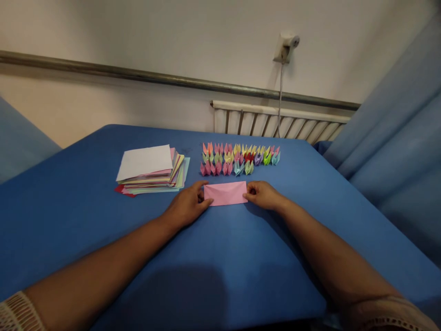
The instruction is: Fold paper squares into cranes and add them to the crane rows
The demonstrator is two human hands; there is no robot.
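A pink sheet of origami paper (226, 193), folded into a long rectangle, is held between my two hands just above or on the blue table. My left hand (189, 202) grips its left end, thumb on the lower corner and index finger at the upper corner. At the right end, my right hand (262, 194) pinches the paper between thumb and curled fingers. Beyond the paper stand several folded paper cranes (227, 168) in rows, in pink, yellow, green, red, purple and light blue.
Left of the cranes lies a stack of coloured paper (151, 185) topped by a white sheet (144, 163). The blue-covered table (86, 220) reaches toward a wall with a metal rail (165, 79), a radiator (251, 123) and a plugged socket (286, 48). A blue curtain (396, 151) hangs at right.
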